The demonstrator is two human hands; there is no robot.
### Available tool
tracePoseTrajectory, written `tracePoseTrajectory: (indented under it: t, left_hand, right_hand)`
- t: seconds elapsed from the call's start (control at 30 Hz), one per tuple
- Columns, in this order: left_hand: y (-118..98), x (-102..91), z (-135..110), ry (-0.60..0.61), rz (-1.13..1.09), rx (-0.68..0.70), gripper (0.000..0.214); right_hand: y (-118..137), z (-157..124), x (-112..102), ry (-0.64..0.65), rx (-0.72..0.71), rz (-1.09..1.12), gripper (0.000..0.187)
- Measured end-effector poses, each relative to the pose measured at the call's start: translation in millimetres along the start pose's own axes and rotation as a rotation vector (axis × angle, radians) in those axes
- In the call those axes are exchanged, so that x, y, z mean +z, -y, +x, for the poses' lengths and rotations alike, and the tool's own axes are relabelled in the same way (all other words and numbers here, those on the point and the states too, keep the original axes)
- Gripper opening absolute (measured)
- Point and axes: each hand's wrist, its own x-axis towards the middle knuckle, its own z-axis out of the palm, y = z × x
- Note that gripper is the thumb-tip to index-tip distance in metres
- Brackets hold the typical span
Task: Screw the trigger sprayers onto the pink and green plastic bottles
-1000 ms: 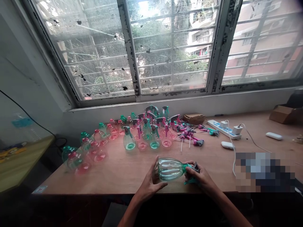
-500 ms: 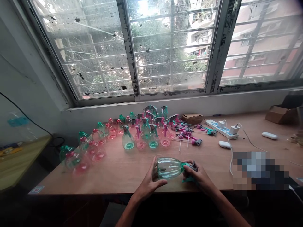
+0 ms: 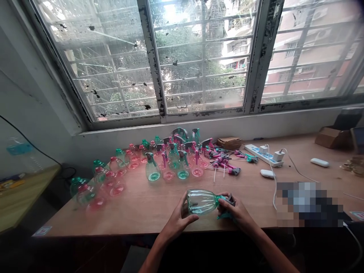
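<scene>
Curled round the base end of a clear, pale green, ribbed plastic bottle (image 3: 201, 201), with fingers spread behind and thumb on the near side: the left hand (image 3: 178, 220). Closed at the neck, about a teal-and-grey plastic trigger spray head (image 3: 231, 198): the right hand (image 3: 238, 213). Held sideways between the two, over the near part of a brown wood-topped table (image 3: 148, 212), with base to the left and neck to the right. Cannot tell, behind the fingers, how fully joined at the collar. Likely light, hollow and slightly springy rather than brittle; possibly slippery on the smooth curved sides and apt to roll in a loose grasp. Best taken by base end and narrow neck, with only mild pressure on the ribbed belly; on the spray head, by the collar rather than the trigger. Beyond the bottle, grouped upright: translucent green and pink plastic bottles with trigger heads (image 3: 182, 173). Well left of the bottle, in loose rows: translucent pink and green plastic bottles without heads (image 3: 117, 187). Beyond the bottle and to its right, heaped: loose pink, teal and grey trigger heads with thin pale tubes (image 3: 234, 171). Farther right of the bottle: a long white power strip (image 3: 266, 157).
</scene>
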Motion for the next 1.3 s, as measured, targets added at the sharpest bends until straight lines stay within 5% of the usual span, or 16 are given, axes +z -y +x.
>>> tracePoseTrajectory:
  t: [1.03,1.3]
  left_hand:
    - [-2.8,3.6,-0.1,-0.072,0.090,0.011,0.106]
    - [-3.2,1.0,-1.2,-0.066,0.121,0.005,0.091]
  right_hand:
    - [4.7,1.2,1.0,0.001,-0.012,0.001,0.038]
    - [6.1,0.8,1.5,-0.012,-0.010,0.000,0.041]
